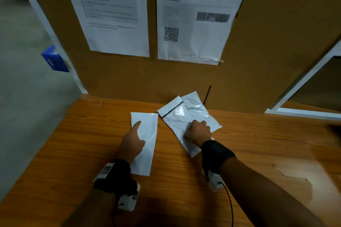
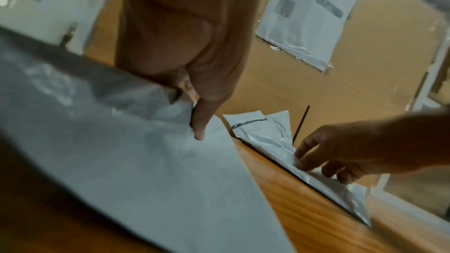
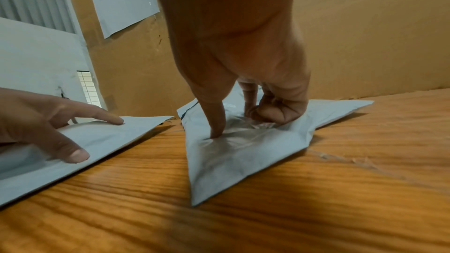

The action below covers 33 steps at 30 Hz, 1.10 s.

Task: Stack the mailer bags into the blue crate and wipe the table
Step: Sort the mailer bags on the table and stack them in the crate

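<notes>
Three white mailer bags lie on the wooden table (image 1: 73, 143). My left hand (image 1: 141, 132) presses the left mailer (image 1: 147, 153) flat with a straight index finger and thumb; the wrist views show the same hand (image 3: 99, 138) on that bag (image 2: 146, 161). My right hand (image 1: 193, 127) sits on the black-striped mailer (image 1: 171, 111), which overlaps another mailer (image 1: 199, 110) behind it. In the right wrist view its thumb and curled fingers (image 3: 272, 114) bunch the plastic (image 3: 231, 161). A blue box-like object (image 1: 53, 59) sits beyond the table's left edge, partly hidden.
A cardboard wall (image 1: 129, 79) with taped printed sheets (image 1: 191, 14) stands at the table's back edge. A thin dark stick (image 1: 207, 94) leans against it. A white frame (image 1: 304, 83) stands at the right. The tabletop has a worn pale patch (image 1: 295, 177).
</notes>
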{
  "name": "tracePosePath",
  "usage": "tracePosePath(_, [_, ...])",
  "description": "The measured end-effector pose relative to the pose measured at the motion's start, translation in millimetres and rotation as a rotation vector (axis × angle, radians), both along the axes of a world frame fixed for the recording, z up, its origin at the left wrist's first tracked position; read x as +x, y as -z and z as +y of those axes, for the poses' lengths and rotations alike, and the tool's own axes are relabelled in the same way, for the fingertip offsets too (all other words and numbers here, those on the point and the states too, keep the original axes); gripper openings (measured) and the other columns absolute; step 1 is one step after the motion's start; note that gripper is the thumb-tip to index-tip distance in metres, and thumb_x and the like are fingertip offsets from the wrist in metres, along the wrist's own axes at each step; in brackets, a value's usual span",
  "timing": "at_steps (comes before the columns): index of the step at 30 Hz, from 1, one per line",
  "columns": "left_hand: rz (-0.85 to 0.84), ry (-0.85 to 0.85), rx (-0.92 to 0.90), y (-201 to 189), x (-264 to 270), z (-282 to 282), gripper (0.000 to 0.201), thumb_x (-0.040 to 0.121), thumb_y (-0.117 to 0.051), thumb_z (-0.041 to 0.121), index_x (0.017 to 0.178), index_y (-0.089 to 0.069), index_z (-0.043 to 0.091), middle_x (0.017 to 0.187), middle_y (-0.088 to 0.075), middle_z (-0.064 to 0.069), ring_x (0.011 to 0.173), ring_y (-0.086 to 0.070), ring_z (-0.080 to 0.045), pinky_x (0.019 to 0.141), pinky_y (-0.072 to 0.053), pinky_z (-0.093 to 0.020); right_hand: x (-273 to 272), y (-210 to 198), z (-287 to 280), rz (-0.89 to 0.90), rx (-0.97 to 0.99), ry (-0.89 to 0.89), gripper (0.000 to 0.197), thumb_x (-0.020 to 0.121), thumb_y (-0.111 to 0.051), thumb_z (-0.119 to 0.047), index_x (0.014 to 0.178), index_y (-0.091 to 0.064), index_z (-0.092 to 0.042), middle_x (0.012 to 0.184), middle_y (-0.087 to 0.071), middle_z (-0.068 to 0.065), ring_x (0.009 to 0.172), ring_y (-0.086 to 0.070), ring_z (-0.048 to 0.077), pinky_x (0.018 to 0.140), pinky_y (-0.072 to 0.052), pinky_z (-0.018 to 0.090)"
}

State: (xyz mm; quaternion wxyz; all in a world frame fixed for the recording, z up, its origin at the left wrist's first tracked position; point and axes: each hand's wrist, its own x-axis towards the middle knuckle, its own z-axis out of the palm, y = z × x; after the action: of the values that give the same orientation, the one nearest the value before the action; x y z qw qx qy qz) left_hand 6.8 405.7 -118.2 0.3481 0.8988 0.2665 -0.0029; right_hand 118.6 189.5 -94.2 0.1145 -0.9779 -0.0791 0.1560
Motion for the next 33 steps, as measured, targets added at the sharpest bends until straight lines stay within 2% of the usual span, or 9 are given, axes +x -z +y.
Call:
tracePosePath(3, [-0.145,0.024,-0.108,2,-5,0,0.078,0.082,-0.074,0.0,0.149,-0.034,0.007,0.153,-0.037,-0.012,0.14,-0.038,-0.03,0.113,-0.031,-0.034,-5,-4,-2,-0.032,-0.072,-0.059,0.036,0.095,-0.044,-0.037,0.123,-0.049,-0.015,0.126,-0.039,0.016,0.12,-0.039,0.039,0.099,-0.041,0.053])
tracePosePath(6, [-0.206,-0.001,-0.127,-4,-12,-8,0.067,0.085,-0.071,-0.002,0.145,-0.042,0.007,0.15,-0.043,-0.011,0.138,-0.041,-0.028,0.11,-0.031,-0.03,-14,-6,-10,-0.011,0.024,-0.168,0.044,0.092,-0.053,-0.03,0.13,-0.037,-0.016,0.122,-0.044,0.017,0.116,-0.047,0.039,0.094,-0.046,0.051])
tracePosePath(11, [-0.365,-0.104,-0.187,-25,-34,-41,0.042,0.093,-0.065,0.012,0.133,-0.058,0.006,0.14,-0.055,-0.01,0.129,-0.051,-0.029,0.105,-0.038,-0.034,-34,-5,-36,0.047,0.03,-0.22,0.109,0.073,-0.079,-0.027,0.15,-0.002,-0.026,0.114,-0.055,0.016,0.103,-0.06,0.036,0.084,-0.054,0.048])
tracePosePath(13, [-0.433,-0.124,-0.233,-32,-46,-55,0.032,0.098,-0.056,0.012,0.129,-0.061,0.007,0.138,-0.057,-0.01,0.128,-0.052,-0.028,0.106,-0.039,-0.035,-43,-7,-53,0.081,0.074,-0.214,0.121,0.072,-0.081,-0.022,0.153,0.008,-0.023,0.11,-0.062,0.013,0.098,-0.064,0.031,0.083,-0.056,0.045])
tracePosePath(16, [-0.48,-0.112,-0.231,-43,-67,-83,0.031,0.101,-0.048,0.006,0.128,-0.063,0.009,0.138,-0.058,-0.007,0.128,-0.052,-0.024,0.108,-0.04,-0.036,-59,-10,-88,0.102,0.198,-0.133,0.109,0.071,-0.082,-0.023,0.152,-0.009,-0.018,0.115,-0.064,0.01,0.104,-0.063,0.029,0.084,-0.054,0.042])
tracePosePath(22, [-0.488,0.026,-0.138,-63,-104,-160,0.032,0.097,-0.056,0.007,0.127,-0.063,0.016,0.127,-0.056,0.012,0.118,-0.051,-0.003,0.093,-0.038,-0.009,-101,-20,-187,0.069,0.657,0.051,0.061,0.075,-0.08,-0.018,0.128,-0.05,-0.018,0.113,-0.068,0.004,0.1,-0.064,0.023,0.072,-0.046,0.027])
tracePosePath(25, [-0.491,0.083,-0.118,-65,-111,-202,0.031,0.096,-0.059,0.01,0.126,-0.064,0.016,0.124,-0.058,0.013,0.115,-0.054,-0.002,0.088,-0.039,-0.001,-124,-14,-236,0.019,0.862,0.212,0.046,0.077,-0.078,-0.014,0.113,-0.053,-0.027,0.106,-0.069,-0.004,0.094,-0.066,0.016,0.077,-0.055,0.034])
tracePosePath(27, [-0.485,0.112,-0.134,-68,-112,-231,0.031,0.096,-0.059,0.01,0.125,-0.065,0.015,0.123,-0.059,0.013,0.113,-0.055,-0.002,0.086,-0.039,-0.001,-139,-14,-267,-0.014,0.934,0.304,0.047,0.08,-0.077,-0.013,0.116,-0.052,-0.028,0.105,-0.068,-0.005,0.094,-0.066,0.015,0.08,-0.057,0.037])
tracePosePath(33, [-0.51,0.248,-0.202,-84,-97,-312,0.029,0.095,-0.06,0.009,0.122,-0.067,0.017,0.121,-0.062,0.01,0.112,-0.058,-0.002,0.087,-0.04,0.001,-178,-25,-341,-0.159,1.008,0.444,0.051,0.085,-0.074,-0.014,0.125,-0.046,-0.029,0.103,-0.058,-0.022,0.094,-0.059,-0.001,0.076,-0.05,0.016])
